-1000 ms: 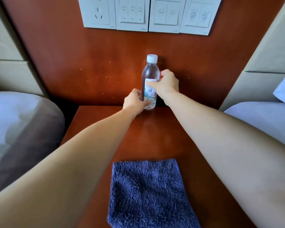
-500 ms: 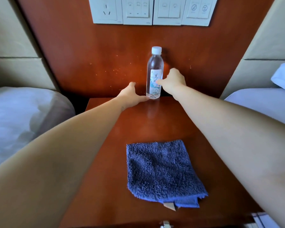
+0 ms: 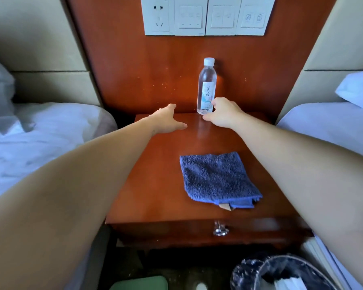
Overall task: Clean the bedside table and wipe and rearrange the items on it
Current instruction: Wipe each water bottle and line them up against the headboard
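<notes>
Both hands have let go of the bottle and drawn back from it, the left more than the right. Left hand is spread flat with straight fingers, holding nothing, low over the back of the bench and apart from the bottle. Right hand is loosely curled and grips nothing; its fingertips sit just beside the bottle's base (whether they touch it I cannot tell). The bottle stands upright, cap on, at the back edge of the bench against the wooden wall panel.

Biggest risk, I judge, is that near right hand: a careless knuckle on the way back could tip the tall, narrow bottle, and it would roll on the polished top. The cloth lies folded at the front right of the bench, and reaching for it brings the right arm past the bottle.

The top is glossy red-brown wood showing the bottle's reflection; pale specks dot the panel. A switch plate hangs above, a bed flanks each side, and a lined bin sits below the drawer knob.
</notes>
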